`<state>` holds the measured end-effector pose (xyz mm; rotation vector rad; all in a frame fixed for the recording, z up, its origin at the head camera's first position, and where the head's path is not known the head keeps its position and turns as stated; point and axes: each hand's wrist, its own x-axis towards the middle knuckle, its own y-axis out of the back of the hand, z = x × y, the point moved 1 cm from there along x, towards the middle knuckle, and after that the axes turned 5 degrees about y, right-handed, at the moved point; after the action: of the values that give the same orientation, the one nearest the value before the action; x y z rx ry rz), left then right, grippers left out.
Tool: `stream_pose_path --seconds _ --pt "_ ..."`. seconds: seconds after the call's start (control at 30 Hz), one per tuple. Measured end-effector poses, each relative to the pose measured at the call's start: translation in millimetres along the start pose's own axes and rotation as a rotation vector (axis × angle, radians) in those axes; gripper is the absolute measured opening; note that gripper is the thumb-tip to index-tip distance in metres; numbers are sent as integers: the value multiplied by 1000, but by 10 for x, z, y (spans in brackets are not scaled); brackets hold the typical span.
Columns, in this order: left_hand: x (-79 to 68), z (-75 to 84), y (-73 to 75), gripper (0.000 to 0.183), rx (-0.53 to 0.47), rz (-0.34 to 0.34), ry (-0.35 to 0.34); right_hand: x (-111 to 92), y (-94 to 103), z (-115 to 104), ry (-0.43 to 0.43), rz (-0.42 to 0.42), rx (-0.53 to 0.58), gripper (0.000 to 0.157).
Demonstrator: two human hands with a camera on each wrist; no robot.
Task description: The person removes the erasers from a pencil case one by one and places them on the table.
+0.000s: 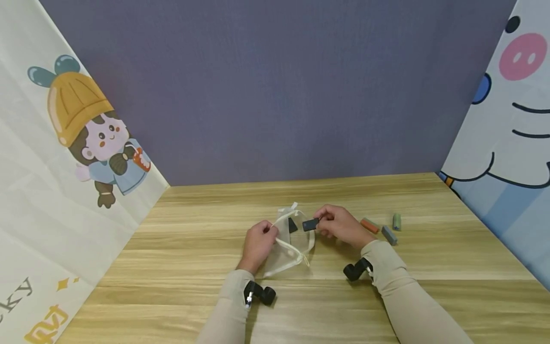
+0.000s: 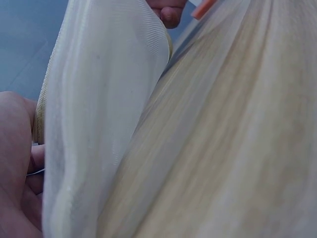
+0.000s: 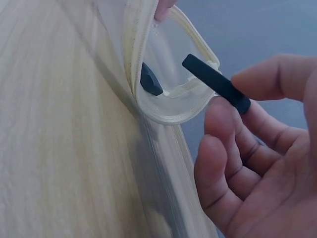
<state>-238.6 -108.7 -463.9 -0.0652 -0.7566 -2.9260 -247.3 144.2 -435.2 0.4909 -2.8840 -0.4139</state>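
Observation:
A sheer white mesh zip pouch with cream zip edging stands on the table, its mouth spread open to the right. At its left edge my left hand grips the rim between thumb and fingers. My right hand pinches one end of a small flat dark rectangular piece by thumb and fingertips. The piece's free end points into the pouch mouth. Inside the pouch lies another dark piece, partly hidden by the zip edge in the right wrist view.
Right of my right hand, an orange block, a grey-blue block and a green block lie on the wooden table. A grey-purple panel rises behind the table, with printed cloths at both sides.

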Motion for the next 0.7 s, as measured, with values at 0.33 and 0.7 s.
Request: stream_pose_path --seconds 0.33,0.7 --pt "0 14 13 14 7 1 -4 -1 13 18 10 -5 28 25" --pt "6 -27 -3 14 21 -20 8 -18 19 16 -11 26 19 26"
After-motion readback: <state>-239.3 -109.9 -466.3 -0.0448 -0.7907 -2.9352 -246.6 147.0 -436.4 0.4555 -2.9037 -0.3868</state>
